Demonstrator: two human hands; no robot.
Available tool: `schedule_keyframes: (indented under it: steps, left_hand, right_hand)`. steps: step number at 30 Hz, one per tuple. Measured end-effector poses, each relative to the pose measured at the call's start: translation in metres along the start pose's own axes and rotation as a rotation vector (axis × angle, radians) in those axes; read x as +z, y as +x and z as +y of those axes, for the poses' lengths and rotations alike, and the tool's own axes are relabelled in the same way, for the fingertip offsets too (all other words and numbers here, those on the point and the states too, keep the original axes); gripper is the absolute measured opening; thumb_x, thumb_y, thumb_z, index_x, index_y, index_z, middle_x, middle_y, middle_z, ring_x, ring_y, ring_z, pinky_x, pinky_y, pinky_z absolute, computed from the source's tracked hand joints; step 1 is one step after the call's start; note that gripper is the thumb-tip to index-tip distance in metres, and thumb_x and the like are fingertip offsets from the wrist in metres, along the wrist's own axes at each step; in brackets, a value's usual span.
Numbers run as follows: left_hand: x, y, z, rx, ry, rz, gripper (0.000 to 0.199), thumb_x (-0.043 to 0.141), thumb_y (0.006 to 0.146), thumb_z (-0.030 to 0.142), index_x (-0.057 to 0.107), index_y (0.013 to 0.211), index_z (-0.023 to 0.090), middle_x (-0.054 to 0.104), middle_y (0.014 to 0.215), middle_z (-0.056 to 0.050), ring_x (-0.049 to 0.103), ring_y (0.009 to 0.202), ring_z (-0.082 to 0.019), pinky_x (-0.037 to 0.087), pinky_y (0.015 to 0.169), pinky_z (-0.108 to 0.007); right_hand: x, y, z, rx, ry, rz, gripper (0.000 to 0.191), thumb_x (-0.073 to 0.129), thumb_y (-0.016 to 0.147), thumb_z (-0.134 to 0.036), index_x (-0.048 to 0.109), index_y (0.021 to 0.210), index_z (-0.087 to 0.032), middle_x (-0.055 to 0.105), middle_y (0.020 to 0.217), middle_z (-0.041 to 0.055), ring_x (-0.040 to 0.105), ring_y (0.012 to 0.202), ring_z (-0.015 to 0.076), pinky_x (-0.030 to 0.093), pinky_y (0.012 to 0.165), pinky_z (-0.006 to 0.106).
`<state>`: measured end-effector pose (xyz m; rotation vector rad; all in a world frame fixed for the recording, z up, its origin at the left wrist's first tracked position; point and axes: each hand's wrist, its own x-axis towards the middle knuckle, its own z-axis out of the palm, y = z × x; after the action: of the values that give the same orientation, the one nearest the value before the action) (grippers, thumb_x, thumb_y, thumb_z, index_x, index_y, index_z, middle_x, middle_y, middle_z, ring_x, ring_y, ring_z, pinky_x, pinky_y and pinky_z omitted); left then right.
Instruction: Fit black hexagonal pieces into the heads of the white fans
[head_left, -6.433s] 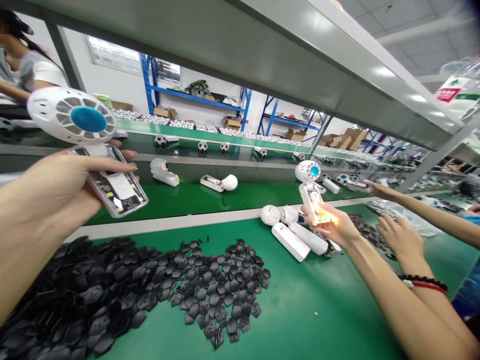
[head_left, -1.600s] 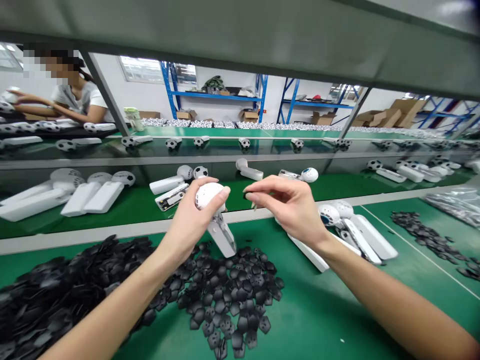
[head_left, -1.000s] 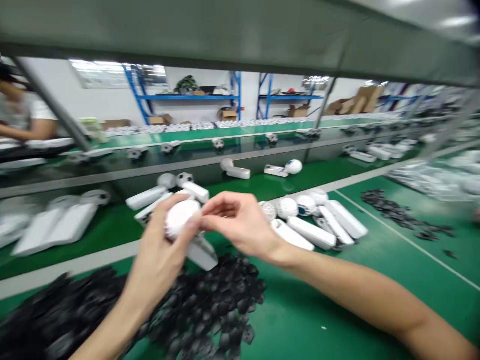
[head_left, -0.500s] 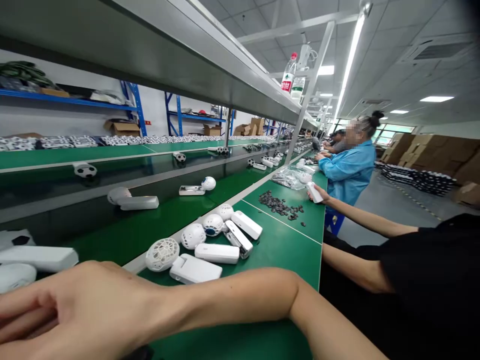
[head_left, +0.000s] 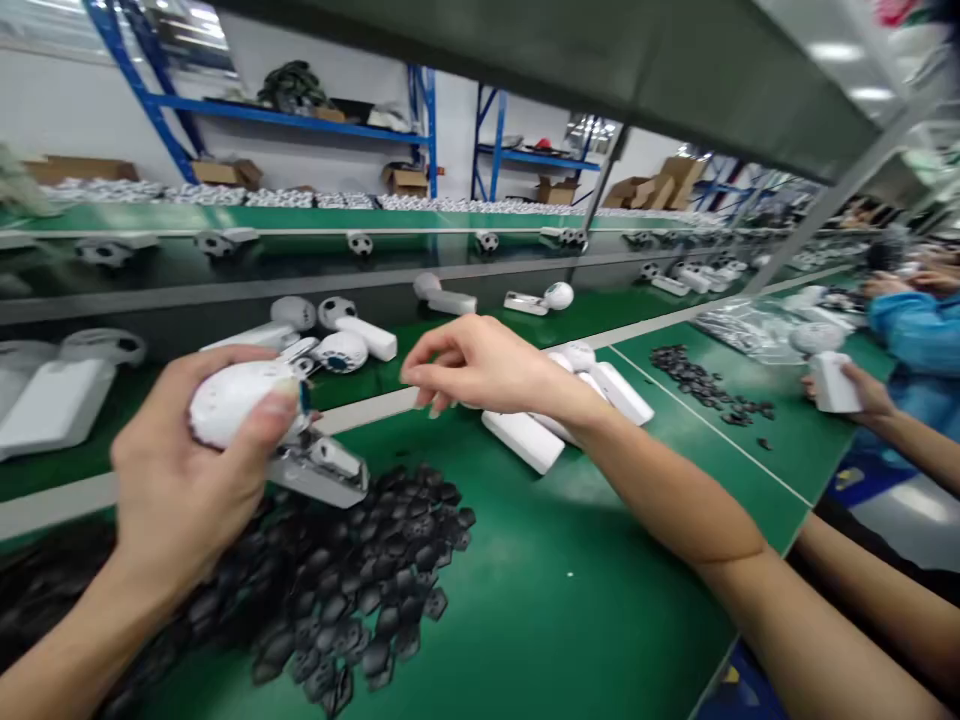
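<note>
My left hand [head_left: 187,450] grips a white ball-shaped fan head [head_left: 240,402], and its open handle shell with exposed insides [head_left: 319,472] sticks out to the right. My right hand [head_left: 480,365] hangs apart from it over the belt's pale edge, fingers loosely curled. Nothing shows in those fingers. Just below it lie white handle casings [head_left: 523,441], with a white ball head [head_left: 579,355] behind them. A heap of black hexagonal pieces [head_left: 352,590] spreads under my left hand on the green belt [head_left: 555,610].
On the right, a co-worker's hand [head_left: 844,390] holds a white casing beside a smaller black heap [head_left: 709,385] and a plastic bag [head_left: 750,330]. Assembled units stand on the lower shelf, with more on the upper one. Blue racks with cartons stand behind.
The view has swung back from the right towards my hands. The fan now sits further left in my left hand, and my right hand has moved away from it to the right.
</note>
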<state>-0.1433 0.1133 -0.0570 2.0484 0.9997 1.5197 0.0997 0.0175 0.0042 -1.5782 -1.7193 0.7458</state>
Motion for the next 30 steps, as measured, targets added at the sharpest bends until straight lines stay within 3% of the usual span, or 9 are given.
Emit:
schedule_keyframes:
  steps: [6,9,12,15,18,22,26,28,30]
  left_hand:
    - [0.008,0.005,0.004,-0.106,-0.117,-0.022,0.046,0.079,0.076,0.052,0.073,0.106,0.017,0.075,0.094,-0.004,0.071,0.069,-0.016,0.056,0.06,-0.025]
    - [0.007,0.005,-0.001,-0.175,-0.231,-0.073,0.051,0.084,0.076,0.051,0.071,0.112,0.017,0.073,0.091,-0.002,0.071,0.061,-0.015,0.057,0.055,-0.025]
    - [0.005,0.004,-0.006,-0.148,-0.231,-0.047,0.047,0.084,0.08,0.05,0.07,0.112,0.019,0.072,0.089,-0.001,0.069,0.063,-0.015,0.057,0.056,-0.026]
    - [0.002,0.005,-0.009,-0.099,-0.142,0.039,0.041,0.086,0.083,0.052,0.07,0.11,0.024,0.072,0.102,-0.004,0.071,0.082,-0.019,0.058,0.066,-0.029]
    - [-0.002,0.004,-0.008,-0.116,-0.109,0.036,0.043,0.085,0.086,0.058,0.07,0.113,0.027,0.07,0.117,-0.004,0.07,0.099,-0.023,0.059,0.081,-0.034]
    - [-0.004,0.002,-0.003,-0.127,-0.127,-0.026,0.044,0.084,0.087,0.057,0.069,0.115,0.026,0.069,0.119,-0.005,0.068,0.101,-0.024,0.058,0.085,-0.035]
    - [-0.004,-0.001,0.001,-0.125,-0.161,-0.114,0.047,0.085,0.087,0.055,0.068,0.119,0.025,0.07,0.118,-0.006,0.067,0.097,-0.023,0.055,0.074,-0.032]
    - [-0.004,-0.001,0.001,-0.126,-0.177,-0.124,0.049,0.085,0.087,0.056,0.068,0.12,0.024,0.069,0.118,-0.007,0.067,0.095,-0.023,0.053,0.072,-0.03]
    - [-0.005,-0.002,0.001,-0.128,-0.186,-0.117,0.049,0.084,0.086,0.056,0.068,0.12,0.023,0.069,0.116,-0.007,0.067,0.093,-0.022,0.052,0.071,-0.029]
  right_hand:
    - [0.026,0.007,0.016,0.083,-0.495,-0.258,0.005,0.08,0.092,-0.019,0.085,0.092,-0.021,0.084,0.082,0.0005,0.078,0.08,0.0186,0.045,0.066,0.026]
    - [0.042,0.013,0.029,0.024,-0.532,-0.289,0.01,0.08,0.09,-0.015,0.087,0.094,-0.022,0.084,0.084,0.0002,0.076,0.079,0.0185,0.042,0.067,0.028]
    - [0.053,0.015,0.037,-0.031,-0.571,-0.302,0.014,0.081,0.091,-0.017,0.087,0.101,-0.025,0.086,0.091,-0.0002,0.077,0.084,0.0204,0.042,0.071,0.03]
    - [0.057,0.013,0.039,-0.049,-0.599,-0.322,0.016,0.086,0.091,-0.022,0.087,0.106,-0.026,0.087,0.099,0.0007,0.079,0.09,0.0235,0.042,0.072,0.031]
    - [0.061,0.012,0.039,-0.046,-0.599,-0.348,0.016,0.088,0.091,-0.026,0.086,0.107,-0.025,0.087,0.106,0.0023,0.079,0.096,0.0256,0.044,0.073,0.033]
    - [0.063,0.014,0.04,-0.013,-0.568,-0.36,0.011,0.089,0.089,-0.023,0.084,0.099,-0.024,0.086,0.095,0.0003,0.078,0.087,0.021,0.044,0.07,0.03]
    - [0.061,0.015,0.04,-0.019,-0.55,-0.354,0.008,0.089,0.088,-0.02,0.081,0.088,-0.022,0.081,0.081,-0.0016,0.074,0.076,0.0175,0.044,0.066,0.028]
    - [0.059,0.013,0.038,-0.15,-0.511,-0.27,0.006,0.085,0.093,-0.022,0.08,0.09,-0.022,0.083,0.087,-0.0007,0.076,0.08,0.0173,0.048,0.07,0.028]
    - [0.057,0.006,0.032,-0.435,-0.479,-0.071,0.009,0.079,0.1,-0.025,0.079,0.091,-0.024,0.084,0.092,0.0002,0.078,0.083,0.0173,0.053,0.072,0.028]
